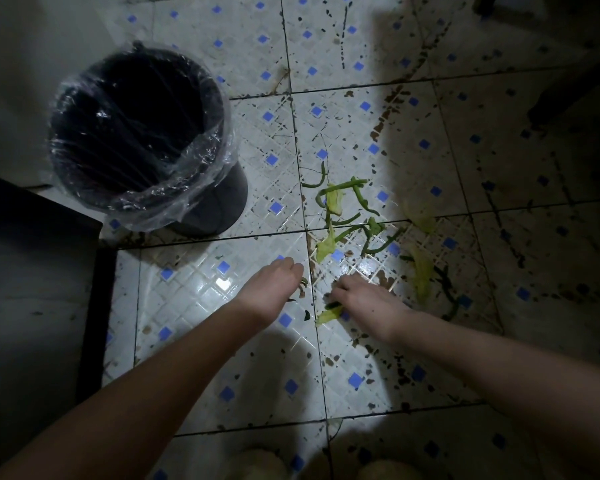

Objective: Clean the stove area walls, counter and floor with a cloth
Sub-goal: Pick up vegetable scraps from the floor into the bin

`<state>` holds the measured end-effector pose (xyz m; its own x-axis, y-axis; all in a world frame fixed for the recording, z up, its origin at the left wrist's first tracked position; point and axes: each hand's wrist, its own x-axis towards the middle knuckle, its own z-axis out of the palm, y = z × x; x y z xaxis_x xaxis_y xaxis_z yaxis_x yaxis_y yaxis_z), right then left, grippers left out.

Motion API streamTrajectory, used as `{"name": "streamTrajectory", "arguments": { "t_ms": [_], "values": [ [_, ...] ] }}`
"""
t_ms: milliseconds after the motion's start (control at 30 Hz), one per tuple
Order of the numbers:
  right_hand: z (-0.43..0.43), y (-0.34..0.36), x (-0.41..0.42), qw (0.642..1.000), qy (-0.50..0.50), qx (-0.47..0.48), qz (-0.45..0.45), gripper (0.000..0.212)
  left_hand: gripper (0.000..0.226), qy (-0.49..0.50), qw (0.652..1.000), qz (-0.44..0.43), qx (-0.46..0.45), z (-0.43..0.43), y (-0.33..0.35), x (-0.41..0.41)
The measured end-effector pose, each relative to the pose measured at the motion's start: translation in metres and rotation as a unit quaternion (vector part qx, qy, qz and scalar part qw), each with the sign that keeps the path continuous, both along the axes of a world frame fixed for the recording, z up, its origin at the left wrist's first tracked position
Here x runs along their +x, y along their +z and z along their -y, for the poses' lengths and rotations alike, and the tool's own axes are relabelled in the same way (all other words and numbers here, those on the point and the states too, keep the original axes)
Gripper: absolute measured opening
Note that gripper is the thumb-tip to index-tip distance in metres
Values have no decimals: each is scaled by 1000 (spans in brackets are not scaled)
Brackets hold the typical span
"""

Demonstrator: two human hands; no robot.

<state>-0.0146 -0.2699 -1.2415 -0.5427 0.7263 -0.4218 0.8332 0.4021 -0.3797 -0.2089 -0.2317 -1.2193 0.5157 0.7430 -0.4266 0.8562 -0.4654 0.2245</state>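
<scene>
Both my hands reach down to a dirty tiled floor (201, 306) strewn with green vegetable scraps (347, 216). My left hand (274, 285) has its fingers curled under, with small dark scraps showing at its fingertips. My right hand (364, 299) lies over a pale green leaf piece (328, 315) and a dark green strip, fingers bent onto them. More pale leaves (421, 275) lie to the right in shadow. No cloth is in view.
A black bin (146, 133) lined with a clear plastic bag stands at the upper left. A dark cabinet edge (94, 306) runs along the left. Brown and black stains spot the tiles, thickest at the right. Two light shapes show at the bottom edge.
</scene>
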Motion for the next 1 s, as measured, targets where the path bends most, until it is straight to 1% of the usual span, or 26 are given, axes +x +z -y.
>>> {"name": "streamTrajectory", "arguments": {
  "t_ms": [200, 367, 567, 700, 833, 1000],
  "values": [
    [-3, -1, -4, 1000, -17, -23, 0, 46, 39, 3, 1000, 15, 21, 0, 3, -3],
    [-1, 7, -7, 999, 9, -14, 30, 47, 30, 5, 998, 28, 51, 0, 4, -7],
    [-2, 19, -6, 999, 28, -14, 37, 41, 29, 2, 998, 20, 66, -1, 5, -12],
    [-13, 30, -4, 1000, 3, -14, 25, 40, 29, 9, 997, 21, 75, -5, 13, -14],
    [-26, 50, 4, 999, -30, 23, 19, 26, 28, 17, 995, 35, 90, -12, 30, -11],
    [-44, 73, 15, 993, -63, 96, 11, 21, 37, 14, 993, 30, 112, -29, 59, -1]
  ]
}}
